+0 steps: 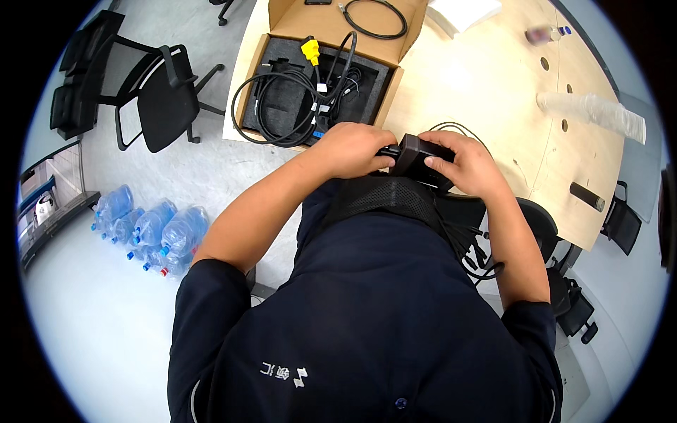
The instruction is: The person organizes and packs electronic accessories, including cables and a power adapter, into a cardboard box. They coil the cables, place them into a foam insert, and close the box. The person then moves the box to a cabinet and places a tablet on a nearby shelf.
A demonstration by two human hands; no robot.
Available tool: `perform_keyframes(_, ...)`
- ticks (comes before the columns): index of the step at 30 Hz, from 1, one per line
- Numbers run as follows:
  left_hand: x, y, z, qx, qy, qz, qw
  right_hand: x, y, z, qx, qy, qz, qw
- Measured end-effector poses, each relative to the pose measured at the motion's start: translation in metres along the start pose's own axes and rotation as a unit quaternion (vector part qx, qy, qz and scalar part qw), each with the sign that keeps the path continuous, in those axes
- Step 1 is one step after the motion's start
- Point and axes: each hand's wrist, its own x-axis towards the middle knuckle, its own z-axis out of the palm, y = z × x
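Note:
My right hand (467, 163) is closed round a black box-shaped device (415, 156) held just in front of my waist, at the table's near edge. My left hand (357, 149) is closed on a small black plug (388, 151) at the device's left end. Whether the plug sits inside the device or only touches it, I cannot tell. Just beyond my left hand, an open cardboard box (389, 93) lined with dark foam holds coiled black cables (262, 113) and a cable with a yellow plug (310, 51). A black mesh belt (384, 196) goes round my waist.
On the wooden table (479, 92) lie a coiled thin cable (374, 35), white paper (462, 13), a bottle (546, 34), a stack of cups (592, 115) and a dark cylinder (587, 197). Black cables (474, 257) hang by my right forearm. Left are a chair (166, 99) and empty bottles (151, 229).

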Motion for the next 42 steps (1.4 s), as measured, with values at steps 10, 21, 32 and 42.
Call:
perform_keyframes(10, 0.006, 0.014, -0.006, 0.065, -0.027, 0.025, 0.997, 0.007, 0.012, 0.023, -0.228, -0.043, -0.023, 0.972)
perform_keyframes(21, 0.001, 0.002, -0.016, 0.053, -0.043, 0.066, 0.996, 0.009, 0.001, 0.02, -0.224, -0.008, -0.062, 0.973)
perform_keyframes(32, 0.005, 0.022, -0.055, 0.108, -0.113, 0.042, 0.987, 0.023, -0.004, 0.017, -0.238, -0.007, -0.112, 0.965)
perform_keyframes(42, -0.012, -0.004, -0.04, 0.021, -0.039, 0.071, 0.996, 0.022, -0.009, 0.018, -0.216, 0.012, -0.141, 0.966)
